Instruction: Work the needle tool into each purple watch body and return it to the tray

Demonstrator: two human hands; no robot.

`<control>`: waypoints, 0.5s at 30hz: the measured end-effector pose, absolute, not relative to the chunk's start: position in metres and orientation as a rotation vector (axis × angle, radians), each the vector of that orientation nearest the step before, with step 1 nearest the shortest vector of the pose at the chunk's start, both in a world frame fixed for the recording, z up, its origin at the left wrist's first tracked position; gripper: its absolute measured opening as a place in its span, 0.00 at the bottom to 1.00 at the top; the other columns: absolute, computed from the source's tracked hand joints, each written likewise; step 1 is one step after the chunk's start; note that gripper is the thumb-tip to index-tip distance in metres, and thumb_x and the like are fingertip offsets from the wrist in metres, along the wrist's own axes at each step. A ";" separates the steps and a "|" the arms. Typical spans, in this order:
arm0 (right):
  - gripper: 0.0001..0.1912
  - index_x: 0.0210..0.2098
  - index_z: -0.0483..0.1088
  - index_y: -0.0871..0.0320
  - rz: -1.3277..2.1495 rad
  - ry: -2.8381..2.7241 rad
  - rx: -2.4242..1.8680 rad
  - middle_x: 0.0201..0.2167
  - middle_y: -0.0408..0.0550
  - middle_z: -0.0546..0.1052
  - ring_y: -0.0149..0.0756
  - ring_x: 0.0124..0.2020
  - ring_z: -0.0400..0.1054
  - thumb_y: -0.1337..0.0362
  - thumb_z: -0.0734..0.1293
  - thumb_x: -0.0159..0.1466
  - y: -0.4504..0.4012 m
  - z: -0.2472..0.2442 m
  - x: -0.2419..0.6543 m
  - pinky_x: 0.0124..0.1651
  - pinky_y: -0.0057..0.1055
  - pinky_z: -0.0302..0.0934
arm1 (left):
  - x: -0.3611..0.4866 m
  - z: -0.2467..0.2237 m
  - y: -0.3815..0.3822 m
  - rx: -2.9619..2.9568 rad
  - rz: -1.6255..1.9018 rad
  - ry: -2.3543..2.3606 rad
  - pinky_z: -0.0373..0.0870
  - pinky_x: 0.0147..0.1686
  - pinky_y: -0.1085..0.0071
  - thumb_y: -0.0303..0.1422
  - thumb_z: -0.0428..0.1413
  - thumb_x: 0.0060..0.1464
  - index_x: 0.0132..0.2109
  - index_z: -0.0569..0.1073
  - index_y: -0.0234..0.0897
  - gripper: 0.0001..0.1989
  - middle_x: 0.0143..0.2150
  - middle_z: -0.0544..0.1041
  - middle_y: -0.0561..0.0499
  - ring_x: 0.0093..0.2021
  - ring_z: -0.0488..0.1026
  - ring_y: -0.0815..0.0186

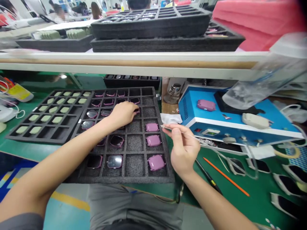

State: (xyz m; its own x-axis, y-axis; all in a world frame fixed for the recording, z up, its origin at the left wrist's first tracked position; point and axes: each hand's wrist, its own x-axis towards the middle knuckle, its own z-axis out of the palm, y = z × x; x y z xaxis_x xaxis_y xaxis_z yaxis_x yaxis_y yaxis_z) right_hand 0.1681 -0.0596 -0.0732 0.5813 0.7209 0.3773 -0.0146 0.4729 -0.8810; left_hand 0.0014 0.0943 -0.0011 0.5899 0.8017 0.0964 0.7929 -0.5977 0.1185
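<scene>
My left hand (pixel 126 112) reaches into a black foam tray (pixel 134 180), its fingers closed on a purple watch case (pixel 137 111) in a compartment; the hand hides most of it. My right hand (pixel 183 147) pinches a thin dispensing tube (pixel 178 127) just right of the tray, its tip pointing left. Clear hose trails from it toward the blue machine. Purple watch cases with dark screens (pixel 116 141) fill the tray's left columns. In the right column lie three purple watch backs (pixel 153 140), nearest my right hand.
Left of the tray stands another black tray (pixel 62 131) with pale green pieces. A blue dispensing machine (pixel 189 105) with a purple piece on top is at the right. An orange stick (pixel 226 176) and several pale watch cases (pixel 285 184) lie below it. A shelf edge (pixel 129 65) crosses above.
</scene>
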 end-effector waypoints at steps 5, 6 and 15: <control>0.11 0.40 0.79 0.56 0.514 -0.875 -0.995 0.39 0.48 0.82 0.37 0.42 0.79 0.58 0.67 0.71 -0.060 -0.074 0.168 0.50 0.39 0.78 | 0.003 -0.004 0.083 2.698 0.321 1.328 0.74 0.55 0.56 0.29 0.53 0.66 0.51 0.81 0.34 0.13 0.49 0.85 0.40 0.51 0.81 0.52; 0.10 0.40 0.79 0.56 0.504 -0.878 -0.990 0.40 0.48 0.82 0.38 0.43 0.79 0.58 0.67 0.72 -0.060 -0.074 0.169 0.50 0.40 0.78 | 0.006 -0.005 0.072 2.605 0.428 1.285 0.75 0.54 0.56 0.29 0.52 0.66 0.52 0.80 0.33 0.14 0.50 0.85 0.39 0.50 0.82 0.53; 0.09 0.42 0.78 0.54 0.521 -0.945 -0.935 0.42 0.50 0.83 0.41 0.48 0.80 0.61 0.66 0.73 -0.059 -0.075 0.166 0.56 0.45 0.77 | 0.024 -0.025 0.008 1.385 0.811 0.920 0.80 0.48 0.64 0.33 0.66 0.55 0.50 0.80 0.30 0.17 0.48 0.86 0.40 0.45 0.84 0.59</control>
State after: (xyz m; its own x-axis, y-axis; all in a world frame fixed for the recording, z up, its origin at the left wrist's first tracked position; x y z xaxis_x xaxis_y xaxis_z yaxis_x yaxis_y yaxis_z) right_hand 0.1660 -0.0593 -0.0753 0.5102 0.7326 0.4505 0.0108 0.5183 -0.8551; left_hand 0.0245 0.0082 -0.0255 0.4393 0.8964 -0.0589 0.0534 0.0393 0.9978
